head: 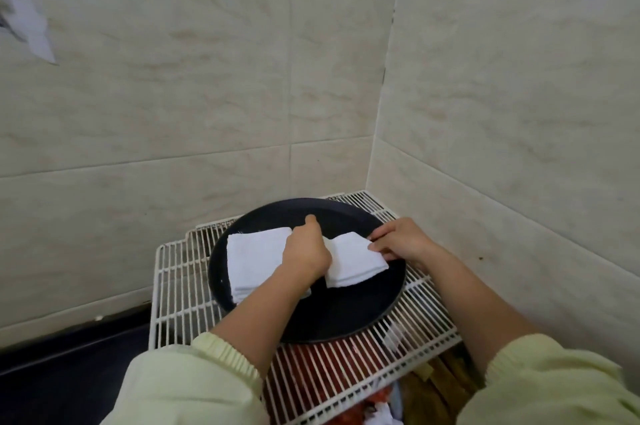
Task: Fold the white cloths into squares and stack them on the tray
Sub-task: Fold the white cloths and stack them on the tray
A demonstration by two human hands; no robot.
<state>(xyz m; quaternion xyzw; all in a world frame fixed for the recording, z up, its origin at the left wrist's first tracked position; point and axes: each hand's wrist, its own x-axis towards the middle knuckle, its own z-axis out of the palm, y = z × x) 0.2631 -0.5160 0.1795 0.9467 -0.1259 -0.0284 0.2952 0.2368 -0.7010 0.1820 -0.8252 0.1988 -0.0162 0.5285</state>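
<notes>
A round black tray [346,317] lies on a white wire rack in the corner. On its left side sits a stack of folded white cloths [252,260]. To the right, a smaller folded white cloth [353,263] is held just over the tray between both hands. My left hand [306,249] grips its left end, reaching across the stack. My right hand [401,241] pinches the cloth's right edge with thumb and fingers.
The white wire rack [180,282] rests on dark counter edges, with red and brown items visible below it at the bottom. Tiled walls close in at the back and right. A white scrap [31,19] hangs on the left wall.
</notes>
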